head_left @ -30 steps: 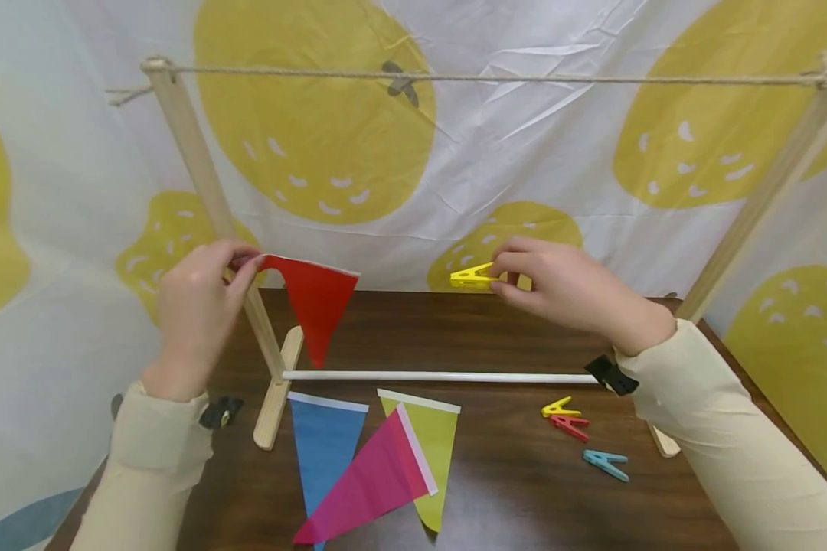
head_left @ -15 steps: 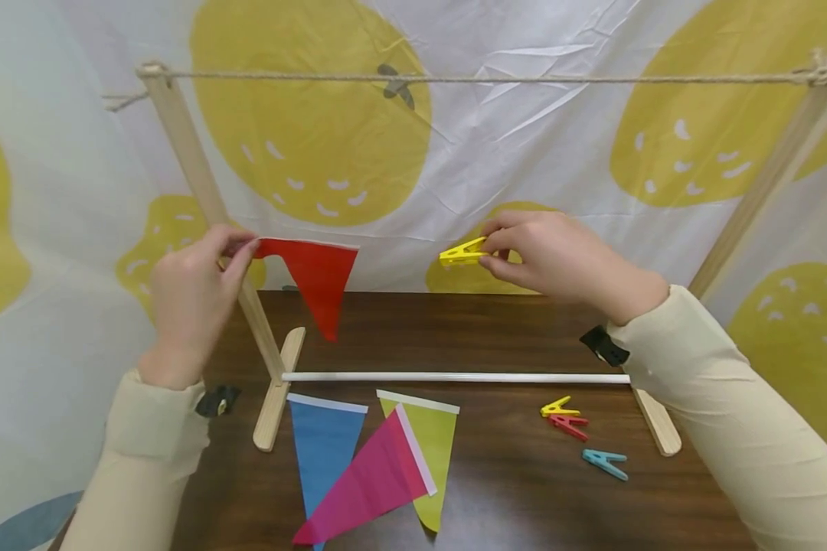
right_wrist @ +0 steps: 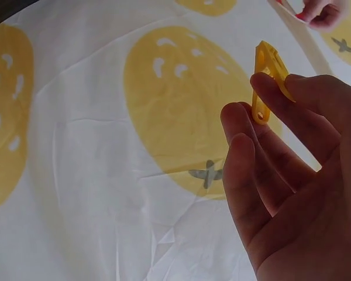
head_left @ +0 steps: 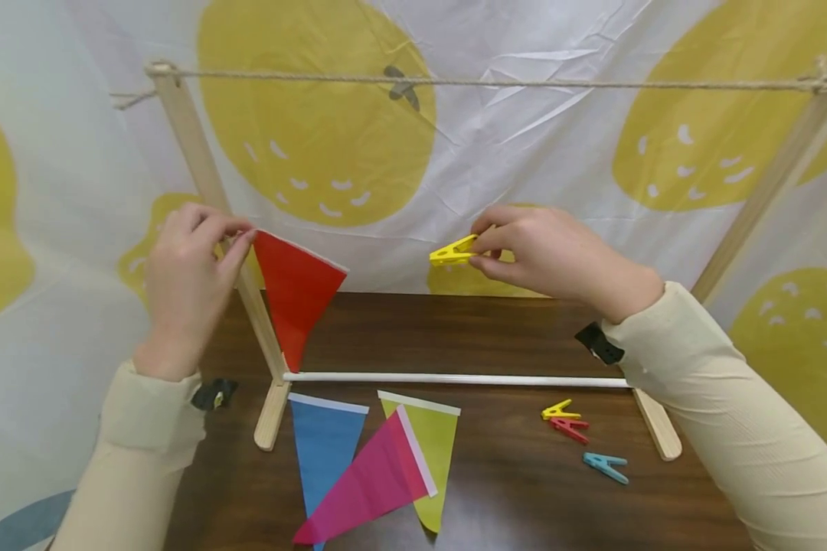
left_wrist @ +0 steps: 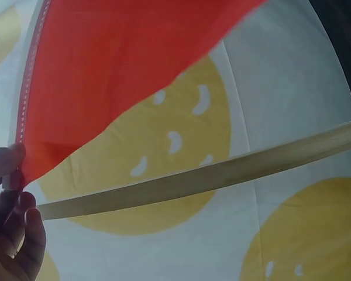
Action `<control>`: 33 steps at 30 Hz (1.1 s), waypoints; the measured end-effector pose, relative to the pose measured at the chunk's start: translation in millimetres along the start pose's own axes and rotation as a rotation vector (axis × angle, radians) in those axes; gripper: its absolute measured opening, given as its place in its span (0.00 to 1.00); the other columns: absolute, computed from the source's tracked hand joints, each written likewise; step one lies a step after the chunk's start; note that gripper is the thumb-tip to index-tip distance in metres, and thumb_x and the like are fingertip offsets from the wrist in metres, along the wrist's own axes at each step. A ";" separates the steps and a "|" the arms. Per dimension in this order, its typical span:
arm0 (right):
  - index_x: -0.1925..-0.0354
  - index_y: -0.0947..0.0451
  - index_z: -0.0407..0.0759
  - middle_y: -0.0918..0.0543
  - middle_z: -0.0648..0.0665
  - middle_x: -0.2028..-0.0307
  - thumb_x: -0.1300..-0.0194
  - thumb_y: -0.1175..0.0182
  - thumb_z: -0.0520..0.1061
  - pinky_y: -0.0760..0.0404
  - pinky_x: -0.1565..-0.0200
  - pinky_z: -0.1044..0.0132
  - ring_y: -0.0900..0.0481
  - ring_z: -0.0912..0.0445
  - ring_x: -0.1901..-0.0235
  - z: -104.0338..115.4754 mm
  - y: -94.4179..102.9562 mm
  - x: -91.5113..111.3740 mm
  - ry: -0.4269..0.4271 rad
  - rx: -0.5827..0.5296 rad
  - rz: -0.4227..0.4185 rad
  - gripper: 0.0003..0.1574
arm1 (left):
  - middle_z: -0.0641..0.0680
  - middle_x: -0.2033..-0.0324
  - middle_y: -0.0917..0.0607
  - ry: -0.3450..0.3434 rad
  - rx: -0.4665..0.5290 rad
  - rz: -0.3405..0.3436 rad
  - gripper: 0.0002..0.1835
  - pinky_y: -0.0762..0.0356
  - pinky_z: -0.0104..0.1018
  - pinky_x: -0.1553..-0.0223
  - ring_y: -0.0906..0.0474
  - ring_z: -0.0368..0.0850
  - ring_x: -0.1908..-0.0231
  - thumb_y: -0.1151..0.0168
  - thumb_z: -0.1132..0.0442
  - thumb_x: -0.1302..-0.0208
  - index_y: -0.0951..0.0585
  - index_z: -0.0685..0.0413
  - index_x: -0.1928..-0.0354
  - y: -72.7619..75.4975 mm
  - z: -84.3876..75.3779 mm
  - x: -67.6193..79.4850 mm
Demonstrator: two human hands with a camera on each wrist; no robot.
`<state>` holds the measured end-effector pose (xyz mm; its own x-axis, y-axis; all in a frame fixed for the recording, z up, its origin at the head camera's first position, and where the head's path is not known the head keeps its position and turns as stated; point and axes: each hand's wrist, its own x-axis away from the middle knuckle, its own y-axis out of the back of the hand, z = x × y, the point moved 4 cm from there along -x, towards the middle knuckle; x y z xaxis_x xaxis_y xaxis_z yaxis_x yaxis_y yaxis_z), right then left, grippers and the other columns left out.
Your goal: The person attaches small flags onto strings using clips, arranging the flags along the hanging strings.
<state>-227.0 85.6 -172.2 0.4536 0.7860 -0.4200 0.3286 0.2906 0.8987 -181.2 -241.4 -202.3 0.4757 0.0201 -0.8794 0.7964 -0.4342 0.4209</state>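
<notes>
A red pennant (head_left: 295, 295) hangs from my left hand (head_left: 193, 283), which pinches it at the left end of its pale top edge. In the left wrist view, thumb and finger grip that corner of the red cloth (left_wrist: 105, 70). My right hand (head_left: 558, 256) pinches a yellow clothespin (head_left: 452, 251) in mid-air, its jaw end pointing left; the right wrist view shows the clothespin (right_wrist: 266, 82) between thumb and fingers. Well above both hands, a twine line (head_left: 455, 80) runs between two wooden posts (head_left: 196, 145).
On the dark table (head_left: 510, 459) lie a blue pennant (head_left: 327, 444), a pink pennant (head_left: 379, 482) overlapping it and a yellow-green pennant (head_left: 441, 440). Yellow, red (head_left: 568, 429) and light blue clothespins (head_left: 605, 466) lie at right. A white rod (head_left: 455, 379) joins the stand's feet.
Both hands have risen, the right one also drifting left with the yellow clothespin. The red pennant's free top end has dropped, and its tip has swung left.
</notes>
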 end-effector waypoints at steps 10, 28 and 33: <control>0.72 0.17 0.47 0.20 0.52 0.63 0.42 0.39 0.48 0.24 0.68 0.62 0.22 0.58 0.71 3.2 9.8 -14.7 -0.023 -0.014 0.019 0.08 | 0.59 0.71 0.17 0.001 -0.010 -0.026 0.07 0.35 0.43 0.65 0.28 0.55 0.67 0.40 0.64 0.39 0.18 0.61 0.65 1.3 0.5 -12.2; 0.74 0.19 0.49 0.23 0.54 0.66 0.44 0.42 0.45 0.29 0.74 0.67 0.25 0.63 0.76 11.1 20.5 -30.3 -0.008 0.027 -0.016 0.06 | 0.62 0.63 0.24 0.083 -0.006 -0.095 0.11 0.41 0.44 0.61 0.33 0.58 0.58 0.41 0.62 0.39 0.18 0.65 0.66 5.3 0.1 -32.5; 0.73 0.20 0.49 0.23 0.54 0.66 0.43 0.43 0.45 0.29 0.74 0.67 0.25 0.62 0.75 16.0 23.0 -37.0 0.007 0.023 -0.022 0.06 | 0.60 0.69 0.22 0.085 -0.015 -0.074 0.12 0.39 0.42 0.62 0.30 0.56 0.62 0.43 0.60 0.37 0.18 0.63 0.65 6.2 0.8 -38.6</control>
<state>-223.0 54.5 -138.0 0.4400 0.7837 -0.4384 0.3574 0.2950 0.8861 -194.9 -245.6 -166.0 0.4444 0.1283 -0.8866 0.8359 -0.4152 0.3590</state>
